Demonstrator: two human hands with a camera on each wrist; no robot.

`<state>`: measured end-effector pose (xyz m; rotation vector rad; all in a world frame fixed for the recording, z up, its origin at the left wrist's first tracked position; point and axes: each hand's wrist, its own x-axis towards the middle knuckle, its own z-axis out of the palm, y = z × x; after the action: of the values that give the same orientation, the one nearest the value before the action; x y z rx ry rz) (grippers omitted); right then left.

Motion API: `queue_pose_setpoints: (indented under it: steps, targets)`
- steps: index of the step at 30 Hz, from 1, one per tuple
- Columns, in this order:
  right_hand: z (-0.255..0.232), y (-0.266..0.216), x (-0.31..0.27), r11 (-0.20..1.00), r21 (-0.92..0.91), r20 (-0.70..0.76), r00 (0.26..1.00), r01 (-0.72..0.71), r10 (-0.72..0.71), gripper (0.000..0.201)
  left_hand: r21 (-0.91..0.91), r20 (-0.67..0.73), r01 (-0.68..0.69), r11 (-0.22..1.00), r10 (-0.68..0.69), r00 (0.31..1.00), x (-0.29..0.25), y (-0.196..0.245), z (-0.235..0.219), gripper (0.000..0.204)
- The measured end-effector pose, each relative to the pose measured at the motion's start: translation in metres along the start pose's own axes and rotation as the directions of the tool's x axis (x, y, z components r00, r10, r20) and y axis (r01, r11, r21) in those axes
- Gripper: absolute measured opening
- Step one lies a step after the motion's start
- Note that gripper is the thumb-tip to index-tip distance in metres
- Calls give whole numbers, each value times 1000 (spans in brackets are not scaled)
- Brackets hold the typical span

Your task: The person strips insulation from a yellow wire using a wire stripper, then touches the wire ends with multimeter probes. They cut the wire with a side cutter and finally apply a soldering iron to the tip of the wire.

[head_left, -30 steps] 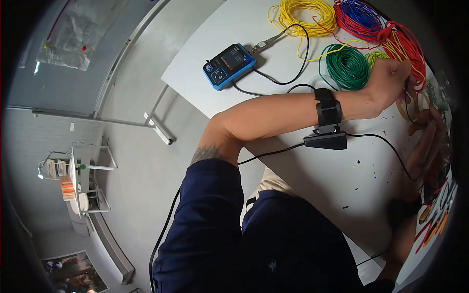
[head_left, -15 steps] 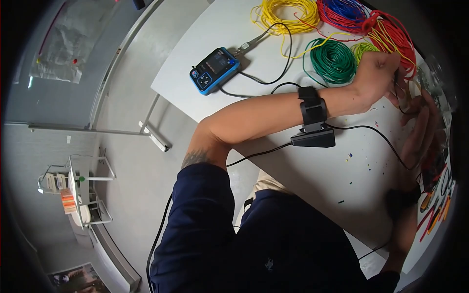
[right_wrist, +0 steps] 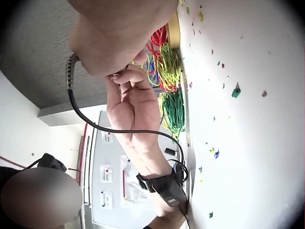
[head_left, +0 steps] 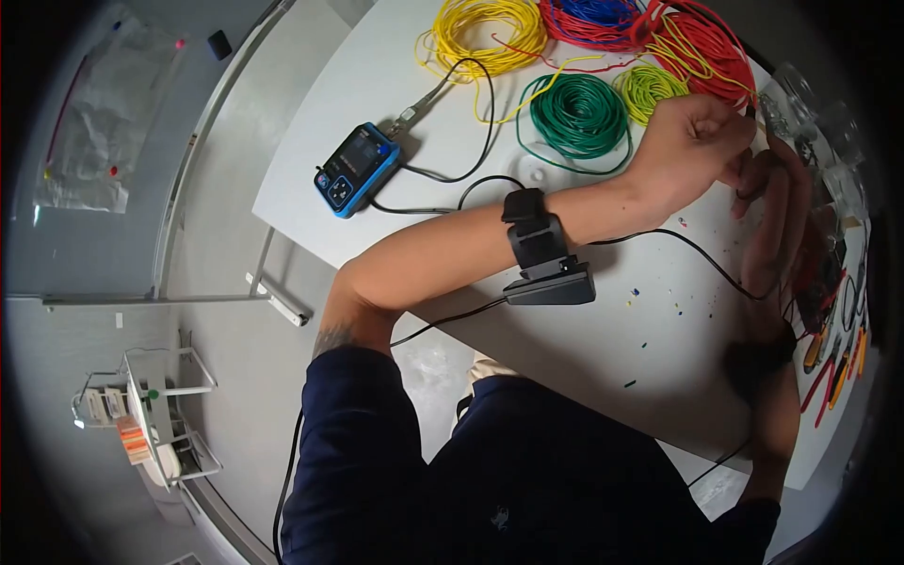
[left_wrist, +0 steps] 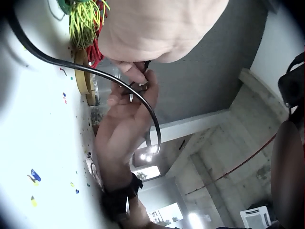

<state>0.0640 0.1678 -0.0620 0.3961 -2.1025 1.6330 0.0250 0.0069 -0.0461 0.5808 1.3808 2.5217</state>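
My left hand (head_left: 692, 141) is curled at the right side of the white table, its fingertips meeting those of my right hand (head_left: 777, 212). In the left wrist view, a small dark thing (left_wrist: 140, 88) with a shiny bit sits between the fingertips of both hands. Fingers cover most of it, and I cannot tell its kind. From the right wrist view, the left palm (right_wrist: 136, 112) faces the camera with its fingers bent toward the right hand (right_wrist: 114, 40). Coils of green wire (head_left: 576, 118) and yellow-green wire (head_left: 650, 91) lie beside the left hand.
A blue handheld meter (head_left: 356, 169) with a black lead lies at the left. Yellow wire (head_left: 490, 38) and red wire (head_left: 702, 56) are coiled at the back. Clear plastic boxes (head_left: 838, 132) and pliers (head_left: 833, 377) line the right edge. Wire scraps (head_left: 630, 383) dot the table.
The head view has turned, so the table, coils and meter sit further left and lower. The thin dark strand between the hands is now hidden in it; both hands stay together.
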Motion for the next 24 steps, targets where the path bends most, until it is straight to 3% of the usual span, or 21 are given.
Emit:
queue_pose_setpoints:
  steps: [5,12,17,18,19,20,21,22,24]
  targets:
    - [3,1,-1,998,47,-14,999,50,-50,36,104,67,10,995,-17,998,-3,-1,-4,17]
    - [-3,-1,-6,999,30,18,999,-33,33,30,168,26,109,980,-115,993,-4,4,-2,19]
    - [7,3,-5,995,72,-177,980,-75,86,26,164,9,132,978,-135,991,-5,1,-3,18]
    - [-7,12,-4,968,-204,-68,984,146,-163,27,172,2,132,976,-135,991,-5,1,-3,18]
    - [-12,17,-3,822,-430,101,925,373,-367,29,167,4,132,977,-135,991,-5,1,-3,18]
    - [-10,13,-4,828,-417,100,925,374,-368,29,162,6,132,978,-135,991,-5,-1,-4,18]
    - [-9,7,-8,980,-165,1,994,109,-110,29,141,2,132,981,-134,991,-5,-2,-5,17]
    - [-7,3,-9,979,112,-17,985,-170,173,29,150,-5,130,980,-131,991,-5,-4,-5,17]
    - [0,3,-7,980,136,-52,987,-146,154,29,67,6,136,988,-137,991,-5,-4,-4,17]
